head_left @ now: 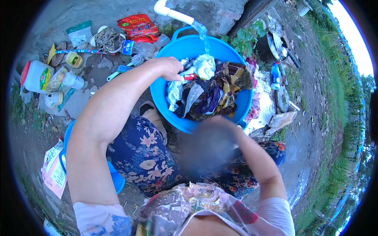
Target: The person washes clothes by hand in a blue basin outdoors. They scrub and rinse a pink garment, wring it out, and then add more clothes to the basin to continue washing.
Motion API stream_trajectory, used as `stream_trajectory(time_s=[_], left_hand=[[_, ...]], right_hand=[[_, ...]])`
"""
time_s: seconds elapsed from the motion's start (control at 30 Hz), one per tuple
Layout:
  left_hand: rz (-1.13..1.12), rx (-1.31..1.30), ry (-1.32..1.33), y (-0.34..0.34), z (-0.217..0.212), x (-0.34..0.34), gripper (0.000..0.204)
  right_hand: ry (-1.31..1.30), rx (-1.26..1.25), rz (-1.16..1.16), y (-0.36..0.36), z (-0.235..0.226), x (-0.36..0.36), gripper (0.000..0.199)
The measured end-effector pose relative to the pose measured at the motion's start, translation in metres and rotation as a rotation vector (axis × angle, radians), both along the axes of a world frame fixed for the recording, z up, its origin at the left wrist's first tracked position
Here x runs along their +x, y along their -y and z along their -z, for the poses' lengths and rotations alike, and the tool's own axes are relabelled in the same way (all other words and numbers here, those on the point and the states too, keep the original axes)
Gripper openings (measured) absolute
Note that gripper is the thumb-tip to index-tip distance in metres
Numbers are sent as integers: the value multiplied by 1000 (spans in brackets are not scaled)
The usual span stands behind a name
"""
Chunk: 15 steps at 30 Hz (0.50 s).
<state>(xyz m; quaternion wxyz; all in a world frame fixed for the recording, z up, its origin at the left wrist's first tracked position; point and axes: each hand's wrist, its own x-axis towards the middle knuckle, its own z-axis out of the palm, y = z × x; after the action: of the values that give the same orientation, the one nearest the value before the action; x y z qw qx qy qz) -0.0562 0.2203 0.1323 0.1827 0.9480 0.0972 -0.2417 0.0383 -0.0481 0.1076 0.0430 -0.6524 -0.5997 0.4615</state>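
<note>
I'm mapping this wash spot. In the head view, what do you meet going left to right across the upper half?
White jug with red cap → yellow cup → red bag → left hand → blue tub of clothes → blue bottle.

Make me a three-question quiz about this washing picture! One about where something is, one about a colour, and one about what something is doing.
1. Where is the left hand?
A. on the white jug
B. at the rim of the tub, on the clothes
C. on the brush

2. What colour is the tub?
A. blue
B. red
C. yellow

3. What is the white pipe doing?
A. lying dry
B. pouring water into the tub
C. floating in the tub

Answers:
1 B, the hand rests on the pale cloth at the tub's left rim.
2 A, its wall and handles are bright blue.
3 B, a stream of water falls from its mouth onto the clothes.
</note>
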Motion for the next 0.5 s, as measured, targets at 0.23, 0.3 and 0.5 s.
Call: stream_trajectory(time_s=[0.23, 0.3, 0.5], left_hand=[[127, 40, -56, 20, 61, 8, 59], [-22, 34, -100, 18, 77, 5, 74], [118, 613, 207, -35, 149, -1, 51]], right_hand=[[491, 429, 461, -69, 68, 80, 62], [530, 519, 479, -100, 115, 80, 73], [487, 273, 569, -145, 159, 83, 62]])
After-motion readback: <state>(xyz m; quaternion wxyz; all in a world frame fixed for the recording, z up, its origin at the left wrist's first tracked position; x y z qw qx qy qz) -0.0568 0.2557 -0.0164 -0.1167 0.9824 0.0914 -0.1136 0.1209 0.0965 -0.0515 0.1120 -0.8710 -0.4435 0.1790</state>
